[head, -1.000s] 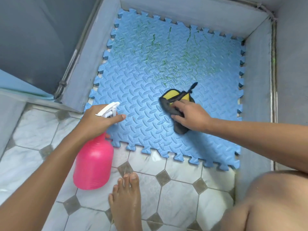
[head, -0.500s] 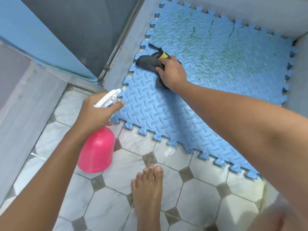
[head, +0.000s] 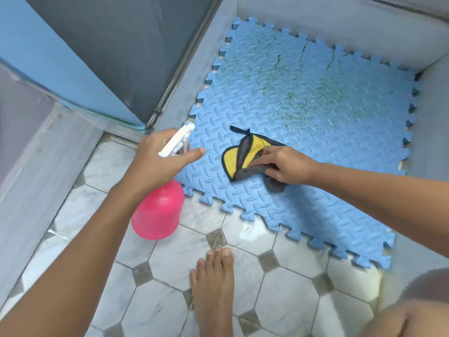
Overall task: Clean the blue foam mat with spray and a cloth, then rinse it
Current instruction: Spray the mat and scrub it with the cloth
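Note:
The blue foam mat [head: 303, 113] lies on the floor in a walled corner, with green streaks across its far half. My left hand [head: 158, 159] grips the neck of a pink spray bottle [head: 158, 210] with a white trigger head, held just off the mat's near-left corner. My right hand [head: 286, 164] presses a crumpled yellow and grey cloth [head: 240, 154] onto the mat's near-left part. The cloth's black loop points away from me.
Grey low walls [head: 340, 18] border the mat at the back, left and right. White and grey floor tiles [head: 175, 251] lie in front, wet near the mat edge. My bare foot [head: 213, 288] stands on the tiles; my knee [head: 413, 307] is at bottom right.
My right hand has dragged the cloth from the mat's far-left edge back toward me and the middle. The cloth now shows its yellow side. The bottle hand has stayed put.

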